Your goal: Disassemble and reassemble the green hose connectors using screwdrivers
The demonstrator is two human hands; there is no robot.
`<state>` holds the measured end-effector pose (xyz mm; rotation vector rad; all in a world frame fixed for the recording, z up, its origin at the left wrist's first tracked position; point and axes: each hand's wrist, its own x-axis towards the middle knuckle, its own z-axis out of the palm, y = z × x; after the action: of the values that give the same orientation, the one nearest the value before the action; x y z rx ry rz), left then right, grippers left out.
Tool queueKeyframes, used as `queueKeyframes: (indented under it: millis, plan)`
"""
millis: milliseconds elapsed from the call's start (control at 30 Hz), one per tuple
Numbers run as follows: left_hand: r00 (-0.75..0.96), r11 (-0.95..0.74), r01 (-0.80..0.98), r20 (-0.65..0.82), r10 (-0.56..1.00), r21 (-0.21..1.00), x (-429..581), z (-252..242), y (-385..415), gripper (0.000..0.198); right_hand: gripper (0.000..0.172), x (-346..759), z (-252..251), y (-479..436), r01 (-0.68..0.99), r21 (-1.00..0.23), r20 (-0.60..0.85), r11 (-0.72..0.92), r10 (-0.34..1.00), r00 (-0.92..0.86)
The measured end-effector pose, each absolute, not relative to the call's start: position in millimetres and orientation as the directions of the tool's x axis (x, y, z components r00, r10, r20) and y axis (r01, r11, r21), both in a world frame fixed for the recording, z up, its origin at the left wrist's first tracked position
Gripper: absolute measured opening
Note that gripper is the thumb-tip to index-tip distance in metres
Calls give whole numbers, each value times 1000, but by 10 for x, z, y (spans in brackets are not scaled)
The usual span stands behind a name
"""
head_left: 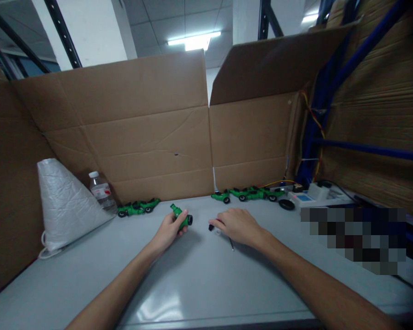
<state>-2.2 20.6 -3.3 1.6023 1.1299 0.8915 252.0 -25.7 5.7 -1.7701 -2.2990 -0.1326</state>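
Cardboard wall (141,151) backs a pale grey desk (192,284). Silvery bag (64,206) at the left, bottle (102,190) just beside it. 2 groups of green toy cars line the back: left group (136,209), right group (251,194). Left hand (170,228) closed round 1 green toy car (185,222), held tilted above mid-desk. Right hand (239,225) curled low near the desk, fingertips at 1 small black piece (211,227); cannot tell if gripped. Thin metal rod (231,244) shows below the palm, its other end hidden.
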Motion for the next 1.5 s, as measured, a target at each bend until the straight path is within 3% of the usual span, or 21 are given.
queueKeyframes:
  millis: [167,267,400,633,867,1100,1500]
  plan:
    - [357,-47,141,-6,934,989,-1,-33,158,55,43,2429,51,-243,947,-164,354,276,912,-205]
    - [447,-32,56,4,895,998,13,-47,137,52,31,2353,26,-272,876,-279,398,394,877,-268]
    - [526,-89,58,45,849,994,17,-76,148,53,30,2267,-28,-336,753,-399,441,523,830,-342]
    - [550,-140,101,62,833,985,5,-41,104,55,26,2225,-95,-341,651,-488,504,581,797,-333]
    - [565,-149,89,74,822,985,17,-7,60,57,16,2176,-177,-346,601,-477,571,641,746,-343]
    - [554,-27,69,-16,832,997,27,-54,93,61,38,2166,-85,-432,678,-298,579,672,692,-431]
    - [544,-85,60,39,838,995,37,-145,132,53,28,2158,-65,-419,608,-390,607,692,689,-395]
